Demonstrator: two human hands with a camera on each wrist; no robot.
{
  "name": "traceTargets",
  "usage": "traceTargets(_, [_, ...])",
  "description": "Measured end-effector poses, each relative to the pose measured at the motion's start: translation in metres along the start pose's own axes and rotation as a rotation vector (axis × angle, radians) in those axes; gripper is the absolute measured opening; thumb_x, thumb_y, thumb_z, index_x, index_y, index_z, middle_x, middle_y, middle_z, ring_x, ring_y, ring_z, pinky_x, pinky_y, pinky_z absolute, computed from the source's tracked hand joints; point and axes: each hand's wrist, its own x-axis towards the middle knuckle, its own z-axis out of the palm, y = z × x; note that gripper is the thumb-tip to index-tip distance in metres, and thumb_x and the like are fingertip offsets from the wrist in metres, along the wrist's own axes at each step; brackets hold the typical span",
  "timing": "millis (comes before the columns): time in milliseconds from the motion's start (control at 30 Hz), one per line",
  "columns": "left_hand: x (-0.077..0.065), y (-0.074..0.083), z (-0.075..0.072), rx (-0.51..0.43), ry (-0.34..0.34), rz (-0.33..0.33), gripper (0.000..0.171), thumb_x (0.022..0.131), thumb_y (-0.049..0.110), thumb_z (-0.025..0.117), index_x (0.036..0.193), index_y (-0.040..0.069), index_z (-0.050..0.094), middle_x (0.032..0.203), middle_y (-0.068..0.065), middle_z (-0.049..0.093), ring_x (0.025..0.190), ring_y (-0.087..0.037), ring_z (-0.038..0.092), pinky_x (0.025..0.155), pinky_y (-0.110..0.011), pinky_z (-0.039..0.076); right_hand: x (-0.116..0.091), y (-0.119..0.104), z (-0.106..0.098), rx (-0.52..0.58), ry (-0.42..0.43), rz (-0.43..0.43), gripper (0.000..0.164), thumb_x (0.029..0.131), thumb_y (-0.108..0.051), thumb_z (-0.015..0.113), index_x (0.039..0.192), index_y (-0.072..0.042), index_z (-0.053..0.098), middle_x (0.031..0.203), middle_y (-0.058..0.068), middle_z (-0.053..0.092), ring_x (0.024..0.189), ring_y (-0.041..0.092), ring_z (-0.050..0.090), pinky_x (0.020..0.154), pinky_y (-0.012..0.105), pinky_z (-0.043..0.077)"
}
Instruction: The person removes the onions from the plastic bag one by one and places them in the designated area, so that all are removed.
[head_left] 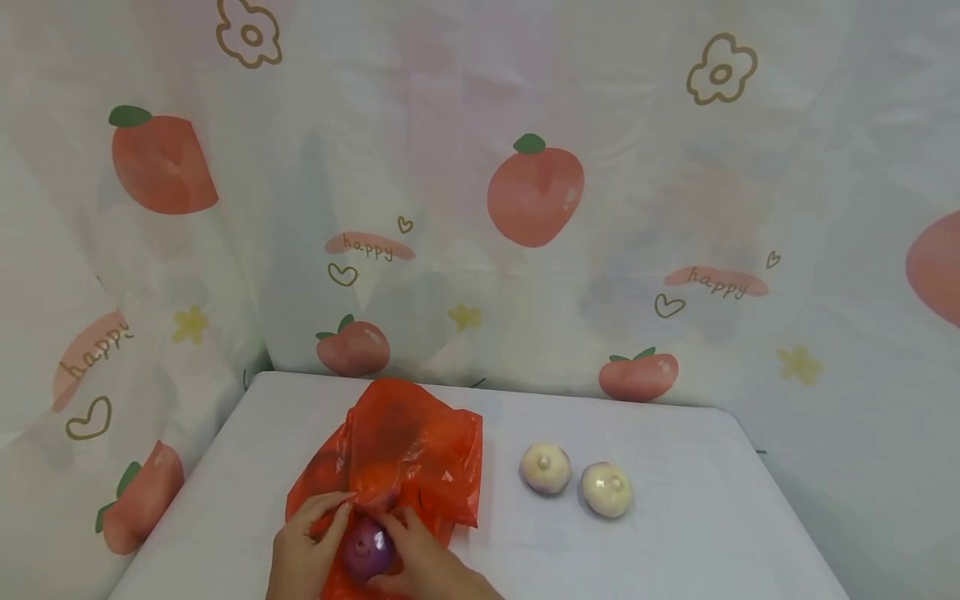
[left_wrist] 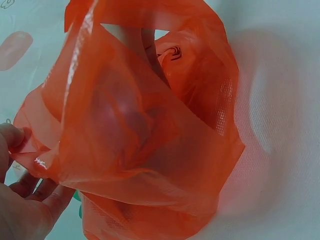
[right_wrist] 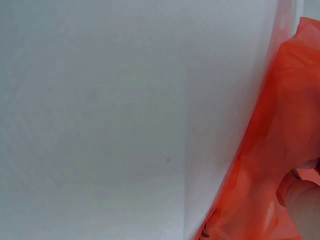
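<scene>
A thin red plastic bag (head_left: pixel 420 425) lies crumpled on the table, and dark rounded shapes show through its film. My left hand (head_left: pixel 306 546) pinches the bag's edge between thumb and fingers, as the left wrist view also shows. At the near end of the bag is a glossy purple ball-shaped thing (head_left: pixel 369 550), its kind unclear. The right hand (head_left: pixel 420 560) holds it, with a finger above and the thumb at its lower side. In the right wrist view only a fingertip (right_wrist: pixel 292 192) against the red film shows; the rest of that hand is cut off.
Two cream, bulb-shaped things like garlic heads (head_left: pixel 546 468) sit side by side to the right of the bag. The white-covered table (head_left: pixel 697 517) meets a hanging cloth (head_left: pixel 465 275) printed with fruit at the back, with more cloth at the left.
</scene>
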Motion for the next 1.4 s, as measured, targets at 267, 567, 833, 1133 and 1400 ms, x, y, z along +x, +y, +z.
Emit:
traceTargets(267, [0.0005,0.0016,0.0002,0.006,-0.01,-0.022,0.016,0.088,0.014,0.067,0.103,0.014,0.072,0.1,-0.001,0.066,0.093,-0.02,0.062,0.071,-0.03,0.055,0.0015,0.0016,-0.0031,-0.06,0.077,-0.068,0.079,0.077,-0.037,0.077,0.139,-0.04,0.028,0.133,-0.015,0.031,0.115,0.01,0.044,0.09,0.041,0.048])
traceTargets(567, [0.0,0.0001,0.0016,0.002,-0.015,-0.031,0.016,0.088,0.013,0.067,0.103,0.013,0.072,0.101,-0.001,0.066,0.094,-0.021,0.062,0.072,-0.031,0.055,0.0016,0.0035,-0.0044,-0.174,0.116,-0.07,0.08,0.075,-0.042,0.077,0.14,-0.041,0.03,0.134,-0.013,0.033,0.118,0.014,0.041,0.091,0.042,0.047])
traceTargets(833, [-0.0003,-0.001,0.0021,0.0,0.001,0.007,0.016,0.088,0.011,0.067,0.102,0.014,0.073,0.099,0.0,0.066,0.092,-0.019,0.062,0.07,-0.029,0.055,0.0014,0.0031,-0.0041,-0.153,0.143,-0.117,0.083,0.072,-0.047,0.078,0.138,-0.041,0.027,0.13,-0.018,0.035,0.119,0.01,0.038,0.094,0.038,0.045])
traceTargets(1133, [-0.0001,-0.0005,0.002,0.005,-0.006,-0.005,0.015,0.088,0.013,0.067,0.103,0.013,0.072,0.1,-0.001,0.066,0.093,-0.02,0.062,0.072,-0.031,0.055,-0.001,0.0,-0.0056,-0.129,0.15,-0.001,0.084,0.071,-0.041,0.081,0.138,-0.045,0.031,0.131,-0.013,0.034,0.116,0.016,0.042,0.091,0.045,0.047])
traceTargets(1400, [0.0,-0.0007,0.0028,-0.002,0.006,-0.002,0.015,0.088,0.012,0.067,0.102,0.012,0.072,0.1,-0.002,0.066,0.091,-0.02,0.063,0.071,-0.03,0.055,-0.0041,-0.0006,-0.0092,-0.13,0.192,0.028,0.083,0.067,-0.041,0.084,0.133,-0.04,0.032,0.125,-0.018,0.038,0.116,0.014,0.041,0.093,0.046,0.045])
